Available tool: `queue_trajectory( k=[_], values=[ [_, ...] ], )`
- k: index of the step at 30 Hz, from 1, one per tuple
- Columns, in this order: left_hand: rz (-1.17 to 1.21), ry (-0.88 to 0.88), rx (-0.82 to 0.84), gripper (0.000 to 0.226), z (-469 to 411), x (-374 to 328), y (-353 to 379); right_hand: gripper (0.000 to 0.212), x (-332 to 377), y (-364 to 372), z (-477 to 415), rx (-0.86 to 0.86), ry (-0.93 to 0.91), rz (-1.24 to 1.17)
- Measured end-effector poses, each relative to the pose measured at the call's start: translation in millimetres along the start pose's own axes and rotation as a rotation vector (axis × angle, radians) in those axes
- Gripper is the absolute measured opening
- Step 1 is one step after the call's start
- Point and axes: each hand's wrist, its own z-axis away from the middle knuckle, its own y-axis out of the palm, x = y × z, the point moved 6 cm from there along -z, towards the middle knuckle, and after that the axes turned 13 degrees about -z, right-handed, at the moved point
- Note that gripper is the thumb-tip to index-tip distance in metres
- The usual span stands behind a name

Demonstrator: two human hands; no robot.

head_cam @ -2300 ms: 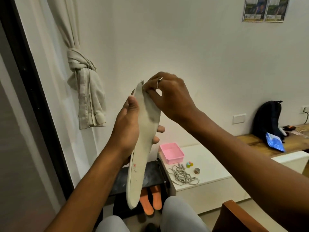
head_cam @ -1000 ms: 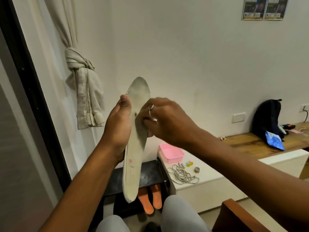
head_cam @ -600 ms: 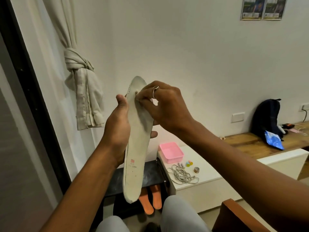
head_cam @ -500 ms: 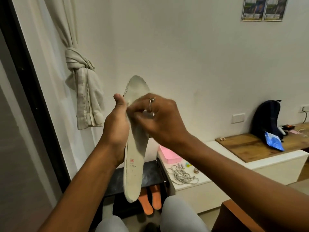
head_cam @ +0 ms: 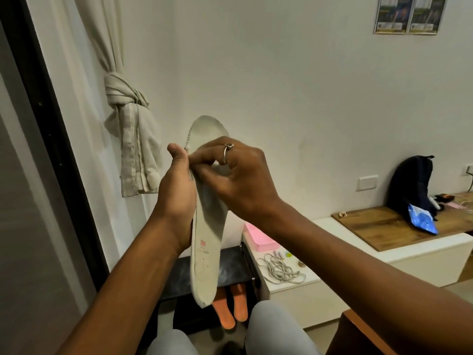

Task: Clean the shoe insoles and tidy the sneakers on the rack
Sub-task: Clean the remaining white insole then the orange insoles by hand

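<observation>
Left hand: the left hand (head_cam: pixel 176 198) is wrapped round the near edge of the pale insole (head_cam: pixel 208 226), thumb up, fingers hidden behind, holding it upright with the toe end at the top.
Right hand: the right hand (head_cam: pixel 238 175) is curled with its fingertips (head_cam: pixel 198 162) pinched against the insole's upper face near the left thumb; a ring (head_cam: pixel 227 152) sits on one finger. I cannot tell whether it holds a cloth or just picks at the surface.
Doing it well: I'd say the left hand should brace flat behind so the soft insole does not fold, while the right works in short strokes from toe towards heel, away from the printed mark (head_cam: pixel 203 244).
Bench: a long white bench (head_cam: pixel 320 285) runs along the wall on the right, its far part topped with wood (head_cam: pixel 384 226).
Curtain: a knotted curtain (head_cam: pixel 130 139) hangs to the left, well apart from the hands.
Backpack: a dark backpack (head_cam: pixel 407 185) leans on the wall, with a blue packet (head_cam: pixel 422 222) against it.
Rack: the black shoe rack (head_cam: pixel 230 267) stands below the insole, with two orange insoles (head_cam: pixel 230 306) lying under its top.
Pink tray: a pink tray (head_cam: pixel 258 240) sits on the bench, partly behind the right forearm.
Cord: a loose grey cord (head_cam: pixel 279 270) lies just beside the rack, likely to snag anything set down there.
In the way: nothing blocks the hands; no sneakers are in view.
</observation>
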Motion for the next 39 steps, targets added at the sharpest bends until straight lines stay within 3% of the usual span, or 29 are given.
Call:
queue_trajectory(
  k=[8,14,19,23,25,30,33,39],
  values=[
    [-0.193,0.098,0.073,0.060,9,-3,20,0.011,-33,-31,-45,-0.157,0.007,0.160],
    [-0.189,0.132,0.042,0.057,9,-9,13,0.009,-12,-18,-16,0.029,-0.141,0.157],
    [-0.230,0.092,0.117,0.067,13,-4,20,0.010,-38,-38,-33,-0.071,-0.050,0.218],
    [-0.203,0.139,0.046,0.059,12,-8,13,0.011,-17,-23,-8,0.084,-0.163,0.270],
    [-0.235,0.139,0.053,0.059,13,-8,14,0.010,-20,-28,-10,0.076,-0.165,0.294],
    [-0.249,0.091,0.122,0.066,15,-5,20,0.011,-32,-40,-27,-0.079,0.012,0.175],
    [-0.211,0.022,0.131,0.070,15,-1,21,0.012,-15,-30,-24,-0.120,0.023,0.079],
    [-0.141,0.053,0.009,0.063,14,-5,12,0.012,4,-13,-6,0.030,-0.005,-0.033]
  ],
)
